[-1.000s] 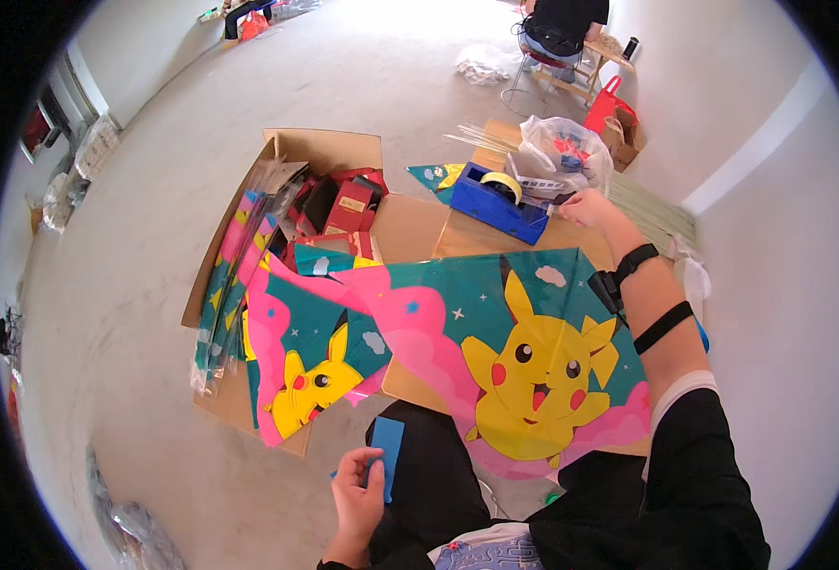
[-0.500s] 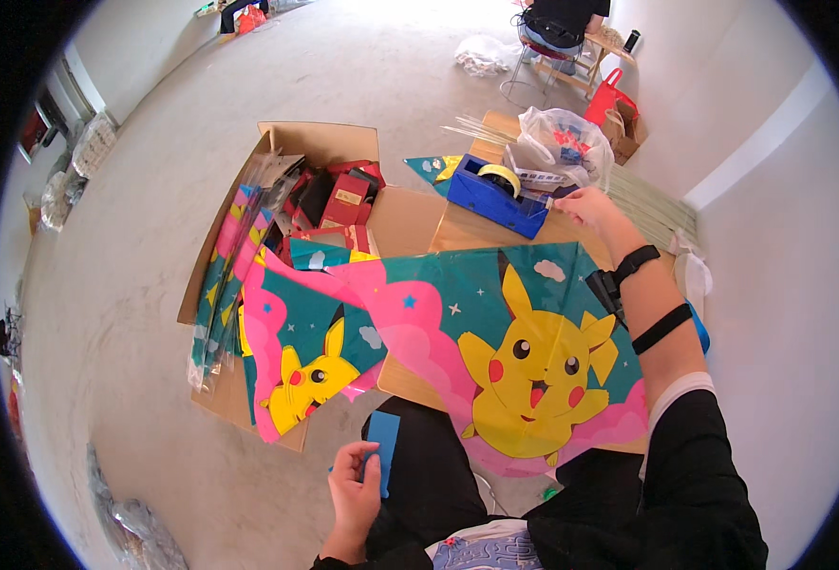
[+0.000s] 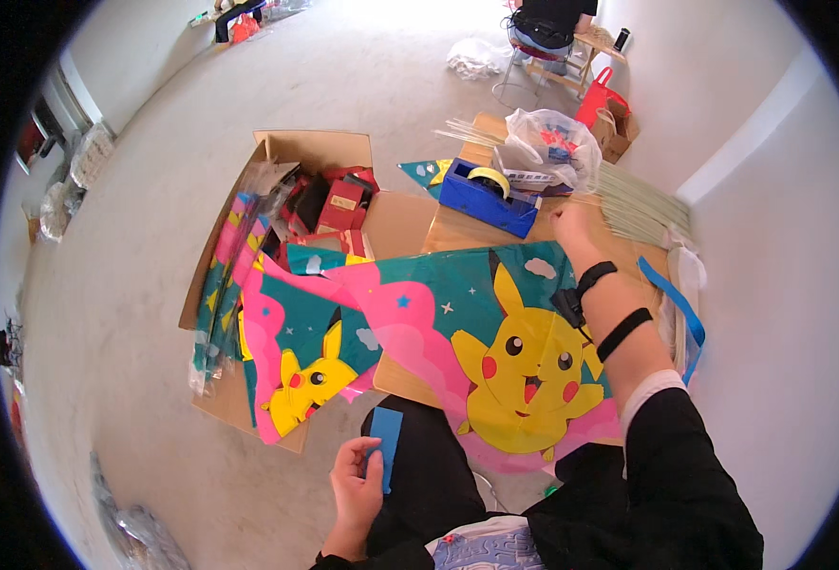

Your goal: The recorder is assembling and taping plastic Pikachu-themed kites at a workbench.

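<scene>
A colourful kite sheet (image 3: 457, 332) with yellow cartoon figures on teal and pink lies spread over a low wooden board (image 3: 457, 228) in front of me. My left hand (image 3: 355, 480) holds a blue strip (image 3: 385, 445) over my lap. My right hand (image 3: 571, 226) is stretched out to the far side of the board, at a bundle of thin pale sticks (image 3: 640, 204). Whether its fingers grip a stick I cannot tell. A blue tape dispenser (image 3: 489, 198) stands just left of that hand.
An open cardboard box (image 3: 315, 152) holds red packets (image 3: 339, 201) and folded kite sheets (image 3: 225, 275). A clear plastic bag (image 3: 552, 142) lies behind the dispenser. A red bag (image 3: 600, 95) stands by the wall, and a seated person (image 3: 543, 19) is at the far top.
My left hand has lifted the blue strip slightly higher over my lap. My right hand stays at the sticks.
</scene>
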The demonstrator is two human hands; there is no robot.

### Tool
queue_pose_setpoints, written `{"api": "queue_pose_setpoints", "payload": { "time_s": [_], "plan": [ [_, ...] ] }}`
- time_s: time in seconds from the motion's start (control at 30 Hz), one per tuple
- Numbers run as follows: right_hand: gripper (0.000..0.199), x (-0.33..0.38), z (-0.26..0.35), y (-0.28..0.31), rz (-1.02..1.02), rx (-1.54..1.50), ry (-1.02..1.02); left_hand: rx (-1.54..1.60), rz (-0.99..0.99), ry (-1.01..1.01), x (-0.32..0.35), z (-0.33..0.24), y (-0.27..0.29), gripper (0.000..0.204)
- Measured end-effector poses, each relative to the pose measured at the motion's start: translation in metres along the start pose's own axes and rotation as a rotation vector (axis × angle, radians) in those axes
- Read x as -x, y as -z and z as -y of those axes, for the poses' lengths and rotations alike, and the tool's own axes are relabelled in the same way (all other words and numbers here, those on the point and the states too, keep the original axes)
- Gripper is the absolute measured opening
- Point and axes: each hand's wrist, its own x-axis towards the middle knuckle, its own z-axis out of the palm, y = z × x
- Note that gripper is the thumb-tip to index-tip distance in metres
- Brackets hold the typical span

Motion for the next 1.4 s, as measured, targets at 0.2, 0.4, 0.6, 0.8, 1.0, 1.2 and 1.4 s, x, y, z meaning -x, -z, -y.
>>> {"api": "queue_pose_setpoints", "payload": {
  "time_s": [0.2, 0.4, 0.6, 0.8, 1.0, 1.2, 1.4],
  "plan": [
    [0.023, 0.061, 0.046, 0.059, 0.011, -1.064, -0.283, -0.113, -0.043, -0.006, 0.01, -0.036, 0.008, 0.031],
    [0.039, 0.198, 0.113, 0.218, 0.372, -1.697, -0.206, -0.105, 0.143, -0.099, -0.001, -0.062, 0.007, 0.049],
    [0.043, 0.319, 0.152, 0.277, 0.323, -1.473, 0.005, 0.195, 0.259, -0.166, 0.026, -0.094, -0.024, 0.035],
    [0.066, 0.393, 0.181, 0.3, 0.443, -1.467, 0.097, -0.027, 0.493, -0.488, 0.061, -0.096, -0.015, 0.019],
    [0.054, 0.452, 0.198, 0.311, 0.525, -1.332, 0.186, -0.176, 0.443, -0.526, 0.114, -0.107, -0.025, 0.02],
    [0.05, 0.478, 0.201, 0.332, 0.619, -1.262, 0.156, -0.301, 0.442, -0.722, 0.151, -0.12, -0.035, 0.013],
    [0.044, 0.492, 0.195, 0.342, 0.578, -1.537, -0.065, -0.357, 0.303, -0.861, 0.171, -0.13, -0.043, 0.011]
  ]
}}
